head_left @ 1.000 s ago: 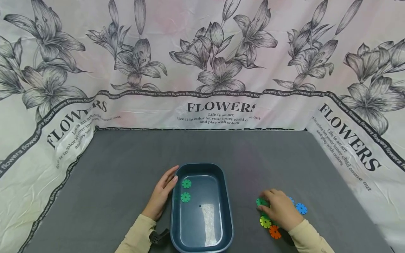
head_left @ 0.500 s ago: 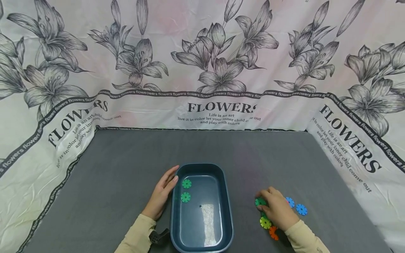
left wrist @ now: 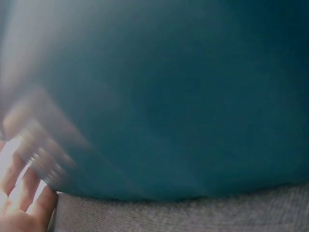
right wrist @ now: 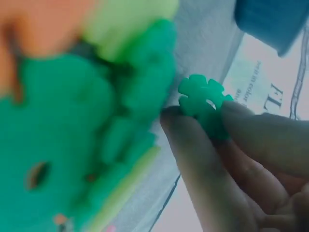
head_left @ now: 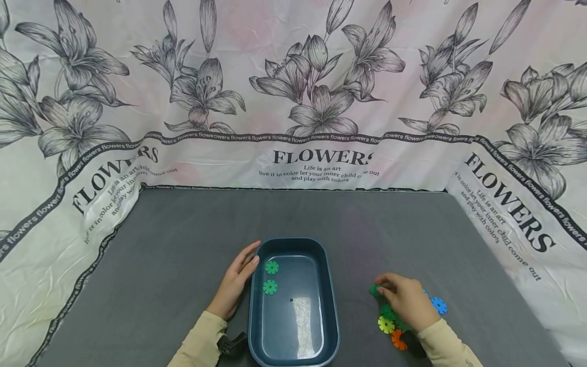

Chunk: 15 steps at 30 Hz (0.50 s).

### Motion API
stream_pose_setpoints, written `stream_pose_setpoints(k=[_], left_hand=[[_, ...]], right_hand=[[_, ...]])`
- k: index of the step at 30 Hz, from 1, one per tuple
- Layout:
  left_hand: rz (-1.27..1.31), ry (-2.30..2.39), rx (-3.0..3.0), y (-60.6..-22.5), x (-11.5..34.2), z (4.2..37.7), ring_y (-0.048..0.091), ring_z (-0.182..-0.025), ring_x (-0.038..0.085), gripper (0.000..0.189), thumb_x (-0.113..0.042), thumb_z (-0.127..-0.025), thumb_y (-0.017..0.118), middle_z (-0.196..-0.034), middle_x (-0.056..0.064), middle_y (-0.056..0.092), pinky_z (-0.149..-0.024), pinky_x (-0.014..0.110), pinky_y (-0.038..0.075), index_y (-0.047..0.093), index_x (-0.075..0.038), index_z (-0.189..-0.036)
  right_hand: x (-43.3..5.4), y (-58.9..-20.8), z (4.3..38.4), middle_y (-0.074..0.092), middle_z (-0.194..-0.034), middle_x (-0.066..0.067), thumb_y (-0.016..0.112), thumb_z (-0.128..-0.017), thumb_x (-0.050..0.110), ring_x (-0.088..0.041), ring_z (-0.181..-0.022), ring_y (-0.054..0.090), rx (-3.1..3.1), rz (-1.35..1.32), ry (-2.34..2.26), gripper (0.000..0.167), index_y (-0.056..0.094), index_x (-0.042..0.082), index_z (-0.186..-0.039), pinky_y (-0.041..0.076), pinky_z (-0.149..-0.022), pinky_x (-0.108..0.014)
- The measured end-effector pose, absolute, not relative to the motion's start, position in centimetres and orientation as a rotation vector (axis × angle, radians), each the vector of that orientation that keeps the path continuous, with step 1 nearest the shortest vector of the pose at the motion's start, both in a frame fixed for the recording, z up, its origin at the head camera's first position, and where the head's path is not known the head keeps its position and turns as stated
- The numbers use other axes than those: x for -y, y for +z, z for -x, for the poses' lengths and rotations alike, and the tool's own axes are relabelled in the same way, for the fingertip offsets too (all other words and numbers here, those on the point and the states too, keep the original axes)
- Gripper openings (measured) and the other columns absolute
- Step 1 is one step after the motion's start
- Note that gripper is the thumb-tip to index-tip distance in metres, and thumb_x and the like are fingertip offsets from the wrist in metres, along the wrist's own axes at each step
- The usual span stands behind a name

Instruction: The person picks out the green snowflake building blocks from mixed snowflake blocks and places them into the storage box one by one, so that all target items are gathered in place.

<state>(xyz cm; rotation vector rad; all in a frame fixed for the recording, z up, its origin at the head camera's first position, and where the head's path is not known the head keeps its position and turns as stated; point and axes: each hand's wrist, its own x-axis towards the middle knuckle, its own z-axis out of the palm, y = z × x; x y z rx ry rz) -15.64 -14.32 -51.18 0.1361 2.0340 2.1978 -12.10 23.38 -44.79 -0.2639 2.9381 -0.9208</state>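
My right hand [head_left: 407, 302] pinches a green notched plastic disc [right wrist: 200, 96] between thumb and finger, just above the table. Under and beside that hand lies a small pile: another green disc [head_left: 387, 312], a yellow-green disc [head_left: 386, 324] and an orange disc [head_left: 398, 340]. A blue disc [head_left: 439, 306] lies right of the hand, with a second blue one mostly hidden behind it. My left hand [head_left: 233, 283] rests with extended fingers against the left side of a blue-grey tray [head_left: 333, 300]. Inside the tray, two green discs [head_left: 272, 267] lie toward the far left.
A grey cloth [head_left: 192, 219] covers the table. Floral printed fabric [head_left: 316, 168] stands along the back and both sides. A black strap-like piece [head_left: 231, 344] is at the left wrist, close to the tray. The tray wall [left wrist: 169, 121] fills most of the left wrist view.
My right hand has lifted a green disc off the pile, uncovering green discs beneath. The left hand and the tray stay in place.
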Motion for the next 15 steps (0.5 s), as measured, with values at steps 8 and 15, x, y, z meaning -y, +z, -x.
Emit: stream_pose_setpoints(k=[8, 15], left_hand=[[-0.139, 2.19, -2.051, -51.1, 14.3, 15.6, 0.04, -0.134, 0.018, 0.048, -0.035, -0.099, 0.053, -0.149, -0.002, 0.04, -0.105, 0.031, 0.038, 0.04, -0.029, -0.145], [-0.143, 2.203, -2.034, -51.1, 14.3, 15.6, 0.039, -0.135, 0.02, 0.046, -0.034, -0.099, 0.052, -0.149, -0.002, 0.039, -0.109, 0.043, 0.033, 0.041, -0.03, -0.144]], right_hand=[[-23.7, -43.0, 13.3, 0.066, -0.115, -0.023, 0.061, -0.094, 0.009, -0.026, -0.089, 0.07, -2.484, 0.064, -1.45, 0.036, 0.059, -0.006, -0.126, 0.057, -0.075, -0.032], [-22.2, -41.2, 14.9, 0.06, -0.126, -0.019, 0.059, -0.096, 0.016, -0.018, -0.103, 0.067, -2.046, 0.104, -1.767, 0.051, 0.045, -0.012, -0.135, 0.05, -0.091, -0.037]])
